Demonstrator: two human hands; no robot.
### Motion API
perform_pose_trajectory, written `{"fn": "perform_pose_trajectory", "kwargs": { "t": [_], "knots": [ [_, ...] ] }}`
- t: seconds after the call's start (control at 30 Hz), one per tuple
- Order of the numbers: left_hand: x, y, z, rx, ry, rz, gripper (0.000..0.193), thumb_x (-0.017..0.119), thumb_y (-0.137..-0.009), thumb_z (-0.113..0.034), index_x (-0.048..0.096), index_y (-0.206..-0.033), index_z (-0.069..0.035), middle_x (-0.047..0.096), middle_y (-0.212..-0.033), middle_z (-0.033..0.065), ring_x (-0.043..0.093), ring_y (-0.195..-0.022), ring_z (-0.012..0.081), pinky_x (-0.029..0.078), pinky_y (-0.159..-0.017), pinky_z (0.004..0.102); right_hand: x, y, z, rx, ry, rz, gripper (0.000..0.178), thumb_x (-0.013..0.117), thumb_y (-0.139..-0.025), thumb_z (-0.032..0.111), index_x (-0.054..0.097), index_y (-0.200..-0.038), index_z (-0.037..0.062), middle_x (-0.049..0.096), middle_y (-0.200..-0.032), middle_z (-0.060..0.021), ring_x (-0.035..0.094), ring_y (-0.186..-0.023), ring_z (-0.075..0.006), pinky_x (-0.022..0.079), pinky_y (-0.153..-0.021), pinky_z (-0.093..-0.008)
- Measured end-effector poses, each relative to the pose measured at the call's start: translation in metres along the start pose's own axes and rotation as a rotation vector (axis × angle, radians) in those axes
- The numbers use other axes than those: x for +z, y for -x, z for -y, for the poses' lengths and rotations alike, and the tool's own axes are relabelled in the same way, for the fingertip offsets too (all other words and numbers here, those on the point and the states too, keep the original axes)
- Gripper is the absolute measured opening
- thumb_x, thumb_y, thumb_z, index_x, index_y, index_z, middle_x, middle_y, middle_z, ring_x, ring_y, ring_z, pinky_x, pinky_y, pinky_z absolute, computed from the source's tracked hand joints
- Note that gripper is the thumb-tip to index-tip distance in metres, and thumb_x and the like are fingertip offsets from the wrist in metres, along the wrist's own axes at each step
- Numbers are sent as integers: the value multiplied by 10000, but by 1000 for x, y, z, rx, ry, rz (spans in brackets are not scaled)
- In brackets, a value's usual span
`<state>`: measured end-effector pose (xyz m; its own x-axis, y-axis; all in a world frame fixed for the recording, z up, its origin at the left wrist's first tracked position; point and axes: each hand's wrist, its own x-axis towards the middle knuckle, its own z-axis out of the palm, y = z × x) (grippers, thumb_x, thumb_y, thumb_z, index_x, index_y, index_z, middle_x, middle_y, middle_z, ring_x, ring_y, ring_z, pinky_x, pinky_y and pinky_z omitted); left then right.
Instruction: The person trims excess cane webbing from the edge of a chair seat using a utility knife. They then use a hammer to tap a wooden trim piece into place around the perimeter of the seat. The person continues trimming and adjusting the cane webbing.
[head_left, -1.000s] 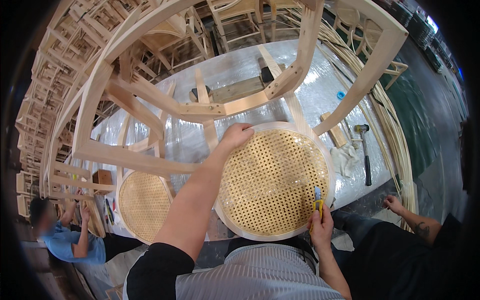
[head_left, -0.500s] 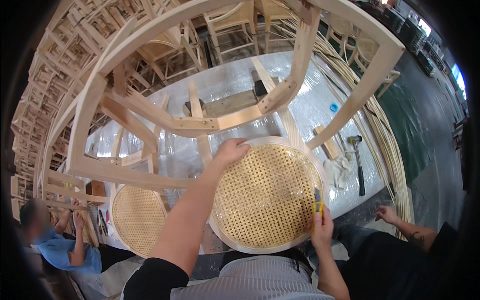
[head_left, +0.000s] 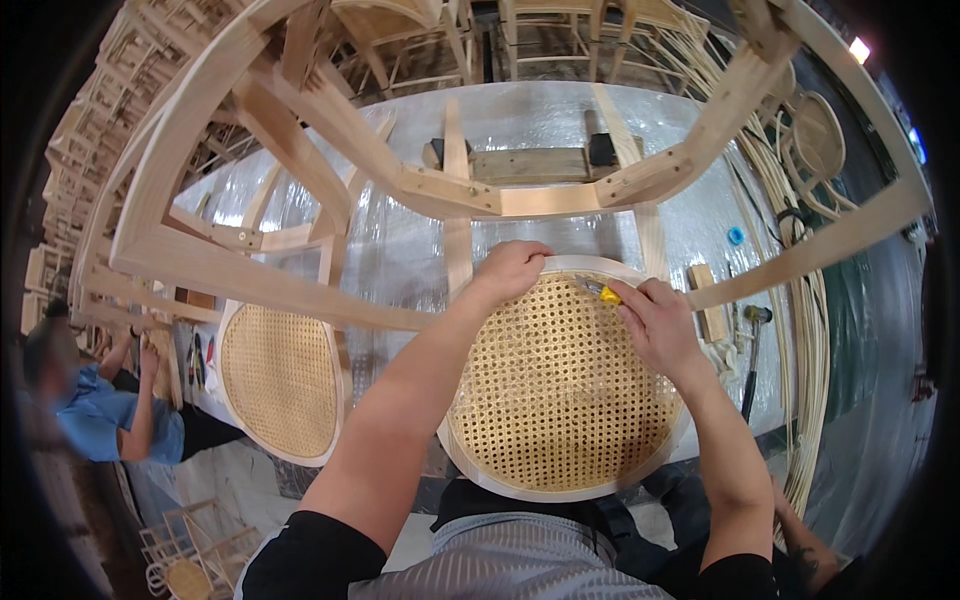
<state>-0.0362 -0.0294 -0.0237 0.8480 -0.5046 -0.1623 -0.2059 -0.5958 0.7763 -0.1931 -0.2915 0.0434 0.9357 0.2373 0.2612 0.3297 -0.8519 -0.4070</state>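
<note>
A round woven cane panel in a pale wooden rim lies in front of me, joined to a wooden chair frame. My left hand rests on the far rim, its fingers curled over the edge. In my right hand is a yellow utility knife. Its blade points left at the far edge of the cane, just right of my left hand. Whether the blade touches the cane, I cannot tell.
To the left is a second round cane panel. At right lie a mallet, a wood block, a blue ring and long cane strips. A person in blue works at far left; another person's arm shows lower right.
My right hand has carried the knife from the panel's right edge up to its far edge. My left hand stays on the far rim. The view has shifted.
</note>
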Motion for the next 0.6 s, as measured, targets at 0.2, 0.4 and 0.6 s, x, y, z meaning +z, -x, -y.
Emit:
{"fn": "perform_pose_trajectory", "kwargs": {
  "t": [0.2, 0.4, 0.6],
  "knots": [
    [-6, 3, 0, -22, -25, -18, 403, 531, -969, -223, 794, -1221, -50, 800, -1068, 198, 761, -955, 358, 586, -910, 450, 15, -36, -10, -67, 83, 159, 398, 718, -994, 186, 742, -1391, 191, 617, -956, -63, 620, -962, -276, 498, -906, -446],
    [-5, 4, 2, 4, -39, -47, 396, 538, -964, -219, 797, -1220, -65, 794, -1133, 205, 754, -1066, 385, 581, -983, 460, 19, -49, -14, -97, 91, 225, 387, 712, -997, 186, 744, -1383, 194, 620, -965, -60, 620, -990, -275, 484, -926, -446],
    [-8, 4, -3, -33, -34, -15, 387, 544, -966, -216, 800, -1223, -80, 793, -1168, 195, 751, -1099, 383, 579, -1009, 456, 19, -55, -21, -129, 91, 230, 379, 723, -988, 188, 751, -1366, 194, 626, -974, -58, 626, -1004, -274, 478, -924, -450]
  ]
}}
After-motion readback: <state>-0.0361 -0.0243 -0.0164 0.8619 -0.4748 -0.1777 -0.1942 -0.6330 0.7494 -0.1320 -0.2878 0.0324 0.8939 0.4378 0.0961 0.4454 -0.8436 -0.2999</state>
